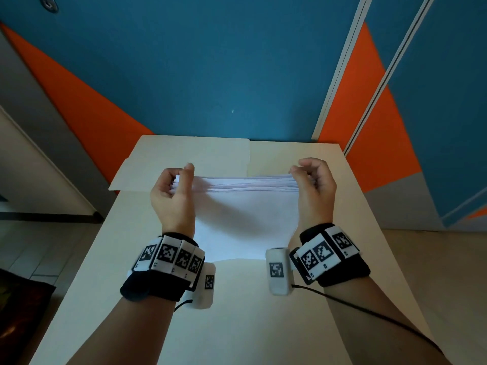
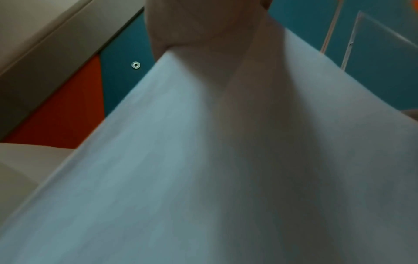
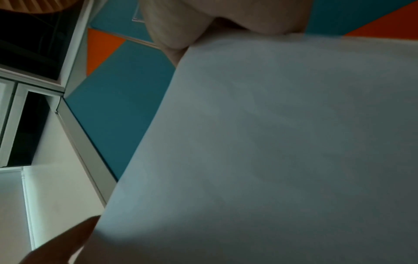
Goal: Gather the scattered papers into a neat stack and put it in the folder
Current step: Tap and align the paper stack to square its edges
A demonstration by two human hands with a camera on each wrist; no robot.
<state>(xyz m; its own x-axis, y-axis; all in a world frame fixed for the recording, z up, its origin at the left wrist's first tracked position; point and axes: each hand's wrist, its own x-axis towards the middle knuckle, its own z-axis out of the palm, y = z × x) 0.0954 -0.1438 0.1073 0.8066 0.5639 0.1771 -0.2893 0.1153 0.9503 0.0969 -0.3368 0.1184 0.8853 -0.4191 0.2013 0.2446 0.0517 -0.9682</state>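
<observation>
A stack of white papers [image 1: 245, 219] stands on edge on the table, its top edge raised and facing me. My left hand [image 1: 175, 184] grips the stack's upper left corner with curled fingers and thumb. My right hand [image 1: 311, 177] grips the upper right corner the same way. A cream folder [image 1: 184, 156] lies open flat on the table behind the stack, toward the far left. In both wrist views the white papers [image 2: 226, 169] [image 3: 271, 142] fill most of the picture, with part of the holding hand [image 2: 203, 26] [image 3: 203, 23] at the top.
The cream table [image 1: 237, 325] runs from me to a blue and orange wall [image 1: 210, 75]. The table's left and right edges drop to the floor. A black cable [image 1: 369, 309] trails from my right wrist across the table's right side.
</observation>
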